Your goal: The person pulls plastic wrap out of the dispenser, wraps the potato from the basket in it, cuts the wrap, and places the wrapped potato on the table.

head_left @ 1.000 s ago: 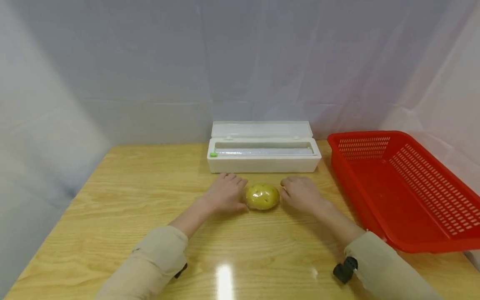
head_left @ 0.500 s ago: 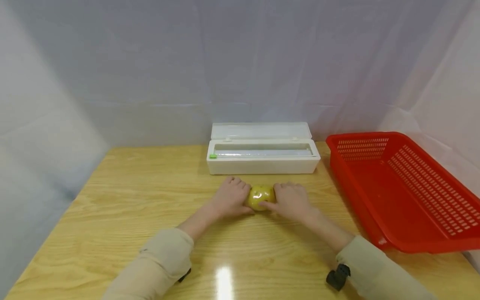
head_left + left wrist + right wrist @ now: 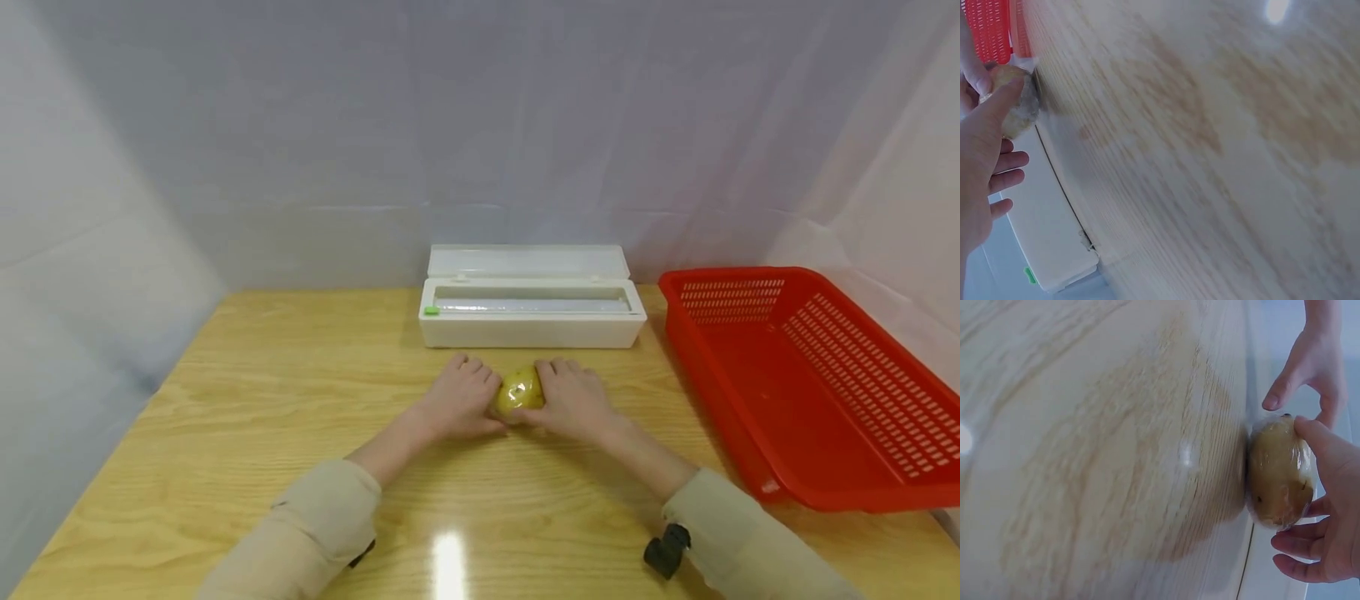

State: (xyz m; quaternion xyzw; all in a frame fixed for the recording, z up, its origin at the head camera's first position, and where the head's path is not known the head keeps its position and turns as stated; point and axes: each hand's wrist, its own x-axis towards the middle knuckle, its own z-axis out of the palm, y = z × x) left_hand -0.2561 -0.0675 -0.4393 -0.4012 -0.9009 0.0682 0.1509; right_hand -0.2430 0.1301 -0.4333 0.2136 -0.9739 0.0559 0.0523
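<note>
A yellow potato [image 3: 519,393] in shiny clear plastic film sits low over the wooden table between the two hands. The right hand [image 3: 576,404] holds it from the right, with thumb in front and fingers behind; in the right wrist view the potato [image 3: 1280,478] lies between thumb and fingers. At its left end, the left hand [image 3: 461,400] has its thumb on the near side and fingers on the far side. In the left wrist view the left thumb [image 3: 1007,97] overlaps the potato, while the other fingers extend loosely beneath. Film covers the potato's surface with fine wrinkles.
Behind the hands, a white cling film dispenser [image 3: 534,332] stands with its lid raised, a film roll inside and a green slider [image 3: 431,310] at its left. A red plastic basket [image 3: 723,417] stands to the right. Pale sheeting [image 3: 337,150] hangs behind the table [image 3: 285,367].
The right hand has moved left and closed round the potato, which now shows turned, with less of it visible. The left hand has come in slightly at its left end.
</note>
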